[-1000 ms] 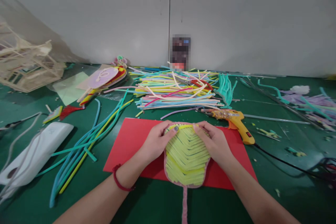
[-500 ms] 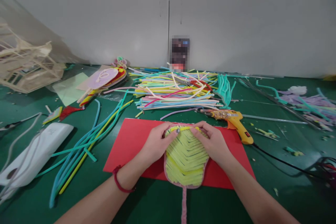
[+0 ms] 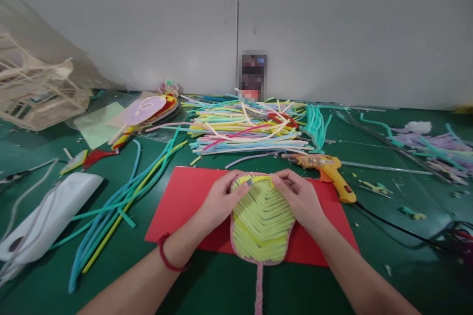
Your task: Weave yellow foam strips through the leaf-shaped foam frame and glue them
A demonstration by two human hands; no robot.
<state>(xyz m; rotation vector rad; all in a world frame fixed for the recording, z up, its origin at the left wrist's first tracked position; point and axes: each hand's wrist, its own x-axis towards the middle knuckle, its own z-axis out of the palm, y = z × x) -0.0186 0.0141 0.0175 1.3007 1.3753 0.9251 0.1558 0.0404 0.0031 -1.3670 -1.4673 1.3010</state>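
A hand fan [image 3: 263, 221] made of yellow-green pipe cleaners, with a pink rim and a pink handle [image 3: 259, 288] pointing toward me, lies over a red sheet [image 3: 177, 206]. My left hand [image 3: 223, 197] grips its upper left edge, thumb on the front face and fingers behind. On the upper right edge my right hand [image 3: 297, 197] is closed, thumb pressing near a bright yellow strip [image 3: 261, 178] along the top. The fingers behind the fan are partly hidden.
Behind the sheet lie many coloured pipe cleaners [image 3: 244, 130] with red-handled scissors [image 3: 283, 119]. A yellow glue gun [image 3: 330, 170] rests at right, its black cord trailing. At left are loose pipe cleaners [image 3: 121, 197], a white power strip [image 3: 55, 216] and a wooden frame model [image 3: 40, 88].
My right thumb has shifted slightly along the fan's top edge, uncovering a little more of the yellow strip. Both hands otherwise keep their places on the fan.
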